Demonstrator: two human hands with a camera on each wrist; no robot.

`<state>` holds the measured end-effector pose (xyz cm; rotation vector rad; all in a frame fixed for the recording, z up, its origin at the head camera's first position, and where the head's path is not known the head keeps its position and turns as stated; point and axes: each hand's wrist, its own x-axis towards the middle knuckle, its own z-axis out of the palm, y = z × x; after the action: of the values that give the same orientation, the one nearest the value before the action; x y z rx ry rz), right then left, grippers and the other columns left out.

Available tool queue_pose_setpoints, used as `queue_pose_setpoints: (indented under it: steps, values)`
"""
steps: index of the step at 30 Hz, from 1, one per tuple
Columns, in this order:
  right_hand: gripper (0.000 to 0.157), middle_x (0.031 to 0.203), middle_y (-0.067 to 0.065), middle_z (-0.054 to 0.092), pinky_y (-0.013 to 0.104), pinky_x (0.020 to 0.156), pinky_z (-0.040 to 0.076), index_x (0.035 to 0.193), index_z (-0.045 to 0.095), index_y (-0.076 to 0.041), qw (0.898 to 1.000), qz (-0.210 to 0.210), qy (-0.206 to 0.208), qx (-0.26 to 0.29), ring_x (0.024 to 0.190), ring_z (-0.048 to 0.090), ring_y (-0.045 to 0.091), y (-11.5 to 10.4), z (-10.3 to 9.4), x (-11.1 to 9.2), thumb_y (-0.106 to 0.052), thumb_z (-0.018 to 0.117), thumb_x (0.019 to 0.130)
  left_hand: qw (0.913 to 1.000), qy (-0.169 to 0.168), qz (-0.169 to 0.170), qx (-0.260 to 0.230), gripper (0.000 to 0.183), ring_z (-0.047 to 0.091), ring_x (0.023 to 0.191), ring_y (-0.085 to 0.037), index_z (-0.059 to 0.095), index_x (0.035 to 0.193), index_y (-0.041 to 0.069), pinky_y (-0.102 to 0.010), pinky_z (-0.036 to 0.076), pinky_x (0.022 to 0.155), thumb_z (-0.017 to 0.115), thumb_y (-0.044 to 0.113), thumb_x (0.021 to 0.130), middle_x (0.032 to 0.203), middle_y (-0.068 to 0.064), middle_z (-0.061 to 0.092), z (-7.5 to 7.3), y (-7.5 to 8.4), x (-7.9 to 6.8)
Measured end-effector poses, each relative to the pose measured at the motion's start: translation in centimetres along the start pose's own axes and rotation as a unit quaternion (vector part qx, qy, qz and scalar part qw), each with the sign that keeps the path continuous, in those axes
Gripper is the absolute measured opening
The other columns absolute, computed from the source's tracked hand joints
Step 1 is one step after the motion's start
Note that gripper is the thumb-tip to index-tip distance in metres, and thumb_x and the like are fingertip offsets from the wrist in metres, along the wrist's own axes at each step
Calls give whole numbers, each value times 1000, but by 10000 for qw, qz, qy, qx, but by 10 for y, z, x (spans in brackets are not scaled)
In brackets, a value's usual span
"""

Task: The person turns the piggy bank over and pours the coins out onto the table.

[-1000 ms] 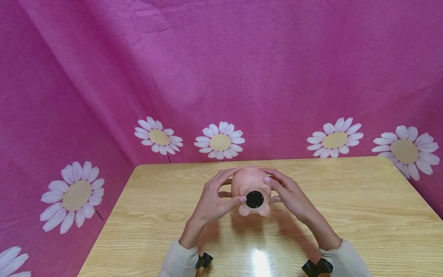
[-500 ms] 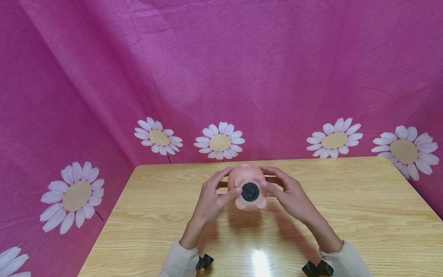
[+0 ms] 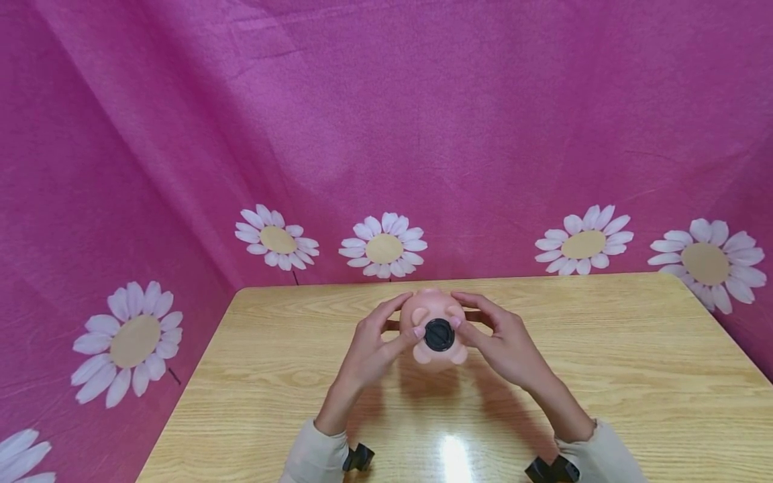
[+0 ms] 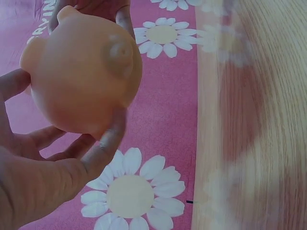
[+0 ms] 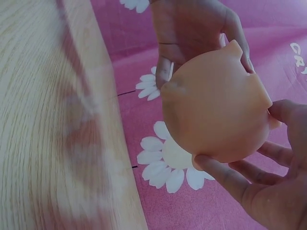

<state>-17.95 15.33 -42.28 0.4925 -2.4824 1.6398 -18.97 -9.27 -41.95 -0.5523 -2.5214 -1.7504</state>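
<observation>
A round pink piggy bank (image 3: pixel 430 305) is held up over the table between both hands, its underside with stubby feet facing the head camera. A black round plug (image 3: pixel 439 335) sits in the middle of that underside. My left hand (image 3: pixel 372 345) grips the left side, thumb tip at the plug's edge. On the other side my right hand (image 3: pixel 506 345) grips it the same way, thumb close to the plug. In the left wrist view the smooth body of the piggy bank (image 4: pixel 86 72) shows, fingers spread around it; the plug is hidden there.
The wooden table (image 3: pixel 272 376) spreads beneath the hands. A magenta cloth (image 3: pixel 471 134) printed with white daisies hangs behind and at the sides. Black wrist devices (image 3: pixel 359 457) sit at both cuffs.
The piggy bank has tipped so that its underside and plug face the head camera more fully, and it has shifted slightly up. The right thumb has moved from its side to beside the plug.
</observation>
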Motion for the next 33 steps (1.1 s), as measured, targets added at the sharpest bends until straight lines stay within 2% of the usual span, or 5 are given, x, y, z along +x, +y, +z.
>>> queue_pose_setpoints:
  steps: [6,13,20,26,33]
  values:
    - [45,148,16,65,29,85,67,150,61,-11,9992,109,-6,377,129,68,42,-1,1,0,-24,67,108,9995,-35,241,188,66,63,130,-30,52,160,16,-48,60,103,73,35,101,151,-6,61,1,0,0]
    - [45,145,18,67,27,85,66,152,59,-11,9977,323,-78,583,121,72,31,-2,-1,0,-25,64,110,9992,-72,305,-232,69,53,142,-26,47,163,15,-52,60,106,71,36,102,159,-7,52,4,0,0]
    - [44,141,19,66,28,81,66,151,60,-10,9952,598,-47,776,108,72,12,-8,-5,0,-28,61,111,9953,-358,857,-263,85,53,143,-26,43,164,14,-44,61,105,84,31,92,161,-6,49,2,0,-1]
    - [43,141,19,65,26,80,65,149,62,-10,9939,750,14,802,111,71,11,-9,-6,1,-30,60,112,9952,-566,768,202,108,52,144,-18,37,167,26,-37,61,105,98,24,77,162,4,46,4,2,-2]
    - [44,142,21,62,27,81,66,150,60,-7,9925,683,-64,1015,107,71,5,-8,-5,0,-27,60,111,9944,-483,927,138,107,55,141,-20,40,165,20,-30,64,95,100,20,75,162,2,48,5,0,-1]
